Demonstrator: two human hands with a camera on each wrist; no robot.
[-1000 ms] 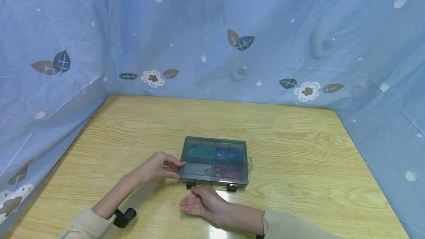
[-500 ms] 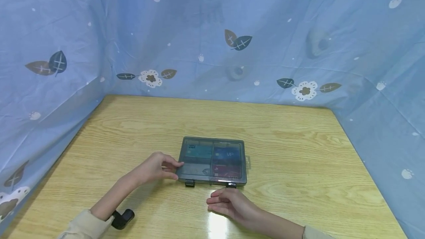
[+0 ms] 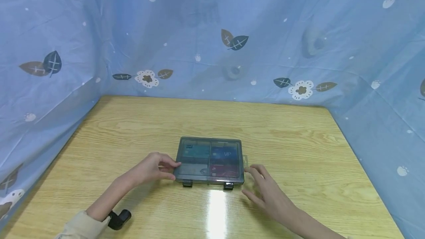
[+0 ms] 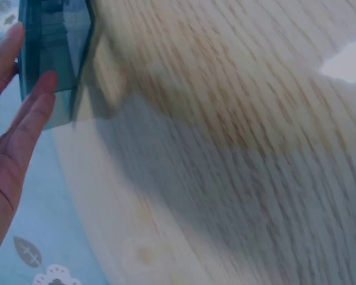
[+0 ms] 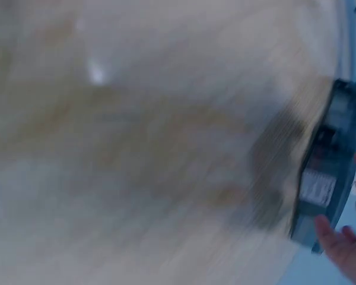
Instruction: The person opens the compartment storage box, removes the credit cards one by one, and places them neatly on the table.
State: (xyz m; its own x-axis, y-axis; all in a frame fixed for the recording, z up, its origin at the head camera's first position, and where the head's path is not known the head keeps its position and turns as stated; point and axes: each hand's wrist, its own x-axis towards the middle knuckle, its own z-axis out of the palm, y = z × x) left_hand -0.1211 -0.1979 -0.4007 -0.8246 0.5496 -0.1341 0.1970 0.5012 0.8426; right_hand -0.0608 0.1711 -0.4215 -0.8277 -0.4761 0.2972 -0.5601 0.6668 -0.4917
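A dark translucent plastic organizer box [image 3: 210, 180] lies flat on the wooden table, lid down. Through the lid show a teal card [image 3: 196, 151], a blue card marked VIP [image 3: 225, 154], a maroon card [image 3: 225, 171] and a pale one below the teal. Two black latches [image 3: 228, 186] sit along its near edge. My left hand [image 3: 151, 169] holds the box's left edge, with a fingertip on the lid's rim and the thumb at the near corner. Beside the right edge, my right hand [image 3: 270, 193] has fingers and thumb spread apart; whether a fingertip touches is unclear.
A hanging tab [image 3: 245, 160] sticks out from the box's right side. A black wrist device [image 3: 119, 220] is on the left forearm. Blue patterned cloth [image 3: 206, 47] hangs behind the table and at both sides. Light glares off the table [image 3: 216, 213] in front of the box.
My right hand has moved from in front of the left latch, rightward along the near edge, to the box's right side. My left hand keeps its place on the left edge.
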